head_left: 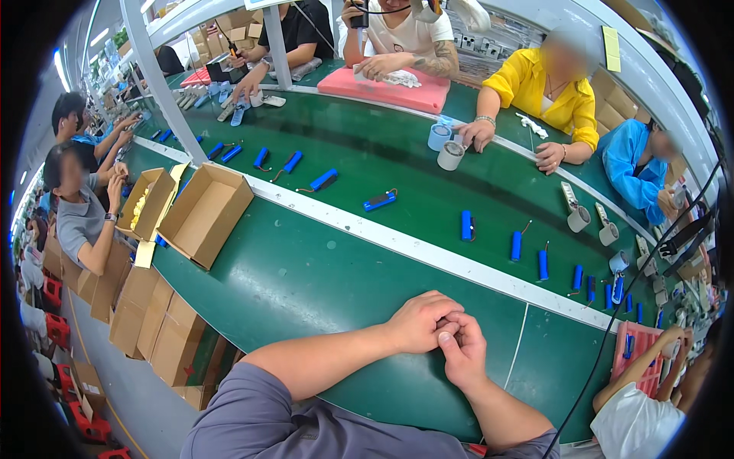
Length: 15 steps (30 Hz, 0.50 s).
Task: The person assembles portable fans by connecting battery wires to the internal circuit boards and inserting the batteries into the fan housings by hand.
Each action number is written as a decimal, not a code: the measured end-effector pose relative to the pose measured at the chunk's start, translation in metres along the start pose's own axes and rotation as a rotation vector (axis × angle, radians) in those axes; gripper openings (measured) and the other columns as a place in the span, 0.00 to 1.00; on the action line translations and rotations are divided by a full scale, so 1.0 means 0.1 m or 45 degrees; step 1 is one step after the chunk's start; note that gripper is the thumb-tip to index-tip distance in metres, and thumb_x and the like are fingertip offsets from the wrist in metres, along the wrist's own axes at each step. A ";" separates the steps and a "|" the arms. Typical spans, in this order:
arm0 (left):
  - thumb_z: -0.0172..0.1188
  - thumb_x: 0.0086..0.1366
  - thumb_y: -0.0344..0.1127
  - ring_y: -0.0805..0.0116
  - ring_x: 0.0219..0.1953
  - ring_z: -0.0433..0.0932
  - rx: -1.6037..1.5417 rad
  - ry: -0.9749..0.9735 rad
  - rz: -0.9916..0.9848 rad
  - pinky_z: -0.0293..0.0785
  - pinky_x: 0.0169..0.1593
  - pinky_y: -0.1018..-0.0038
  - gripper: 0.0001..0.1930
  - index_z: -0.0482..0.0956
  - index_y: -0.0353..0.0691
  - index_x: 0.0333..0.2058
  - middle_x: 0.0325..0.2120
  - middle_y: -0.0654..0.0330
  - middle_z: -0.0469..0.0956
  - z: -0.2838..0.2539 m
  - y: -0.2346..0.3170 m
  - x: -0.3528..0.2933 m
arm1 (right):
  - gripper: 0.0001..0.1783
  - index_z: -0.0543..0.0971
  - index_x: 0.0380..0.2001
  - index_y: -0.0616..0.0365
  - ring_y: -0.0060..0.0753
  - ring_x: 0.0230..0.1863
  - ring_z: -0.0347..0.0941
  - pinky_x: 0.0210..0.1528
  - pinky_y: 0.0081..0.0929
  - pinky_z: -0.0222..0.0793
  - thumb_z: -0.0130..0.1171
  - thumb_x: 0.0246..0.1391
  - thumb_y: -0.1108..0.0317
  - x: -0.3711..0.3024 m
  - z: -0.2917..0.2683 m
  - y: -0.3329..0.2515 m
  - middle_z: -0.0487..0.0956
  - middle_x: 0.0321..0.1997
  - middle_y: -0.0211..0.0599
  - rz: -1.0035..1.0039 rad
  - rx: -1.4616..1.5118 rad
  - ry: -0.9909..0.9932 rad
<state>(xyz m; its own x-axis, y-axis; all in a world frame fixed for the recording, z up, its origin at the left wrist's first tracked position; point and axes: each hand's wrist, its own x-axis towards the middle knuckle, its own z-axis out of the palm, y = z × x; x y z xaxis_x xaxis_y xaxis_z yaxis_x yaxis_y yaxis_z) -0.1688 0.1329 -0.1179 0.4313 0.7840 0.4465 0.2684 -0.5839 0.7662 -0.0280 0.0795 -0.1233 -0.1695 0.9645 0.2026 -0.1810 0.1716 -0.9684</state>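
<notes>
My left hand (425, 323) and my right hand (465, 353) are clasped together above the green worktable (306, 264) in front of me. The fingers of both are curled against each other, and no object shows between or beside them. My palms are hidden. Beyond the white rail (397, 243), blue cylindrical battery packs with short wires lie spaced along the green conveyor belt (428, 183). Nearest to my hands are a blue battery pack (467, 226) and another battery pack (516, 245), both out of contact with me.
An open cardboard box (205, 218) stands at the left end of my table. A black cable (612, 321) hangs across the right side. Opposite, a person in yellow (527, 84) reaches toward a grey cylindrical part (450, 156). A pink foam pad (386, 90) lies at the far side.
</notes>
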 end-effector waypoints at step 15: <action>0.61 0.52 0.30 0.57 0.36 0.76 0.000 0.005 0.012 0.74 0.39 0.67 0.12 0.77 0.37 0.37 0.33 0.57 0.78 0.00 -0.02 -0.01 | 0.16 0.66 0.47 0.64 0.24 0.41 0.69 0.47 0.24 0.67 0.53 0.57 0.72 -0.01 0.00 0.02 0.74 0.39 0.37 0.001 0.001 -0.009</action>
<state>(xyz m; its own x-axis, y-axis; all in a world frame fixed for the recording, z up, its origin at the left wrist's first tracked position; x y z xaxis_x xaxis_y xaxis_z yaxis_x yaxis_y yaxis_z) -0.1697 0.1333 -0.1197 0.4305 0.7791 0.4557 0.2639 -0.5915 0.7619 -0.0280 0.0793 -0.1254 -0.1764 0.9632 0.2029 -0.1820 0.1707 -0.9684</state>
